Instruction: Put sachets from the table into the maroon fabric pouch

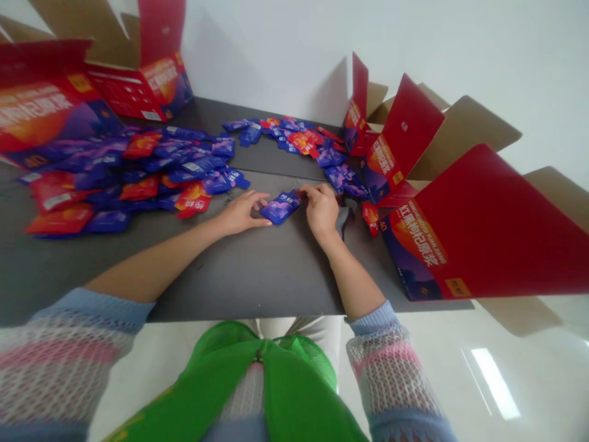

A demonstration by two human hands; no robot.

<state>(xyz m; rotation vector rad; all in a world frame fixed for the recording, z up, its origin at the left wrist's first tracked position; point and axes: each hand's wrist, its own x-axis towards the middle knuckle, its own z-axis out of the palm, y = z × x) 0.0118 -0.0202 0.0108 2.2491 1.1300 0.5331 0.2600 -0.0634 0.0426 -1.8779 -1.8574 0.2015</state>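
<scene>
Green vest (221,374) — grey table (257,270) under sachet (278,210) — white wall (276,55).

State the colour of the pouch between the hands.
The pouch is blue with purple patches, best seen in head view.

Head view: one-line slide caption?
Left hand and right hand flanking a blue pouch at a gray table, amid loose blue and red pouches and open red cartons.

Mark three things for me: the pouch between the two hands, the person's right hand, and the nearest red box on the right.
Pouch (280,209): head view, on its printed front.
Right hand (323,210): head view, on the back of the hand.
Red box (492,233): head view, on its large red panel.
</scene>
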